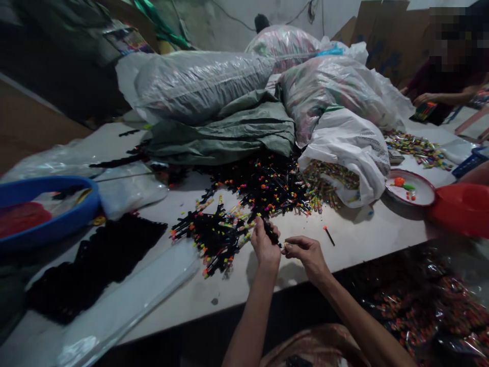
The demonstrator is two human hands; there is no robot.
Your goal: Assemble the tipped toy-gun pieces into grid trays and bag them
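Note:
My left hand (266, 243) is closed around a small black plastic piece (272, 233), whose kind I cannot make out. Close beside it, my right hand (307, 253) pinches a tiny pale bit (284, 246) at the lower end of that piece. Just left of both hands lies a heap of black plastic pieces with bright tips (216, 234), mixed with thin multicoloured tubes. A larger pile of black pieces (263, 186) spreads behind it. One black stick with an orange tip (329, 236) lies alone to the right.
Stuffed plastic sacks (206, 84) line the table's back. A white bag (344, 148) spills small colourful tubes. A blue basin (91, 204) and black sheets (103, 255) are at left; a plate (424, 199) and red bowl (464, 209) at right. Another person (443, 81) sits at far right.

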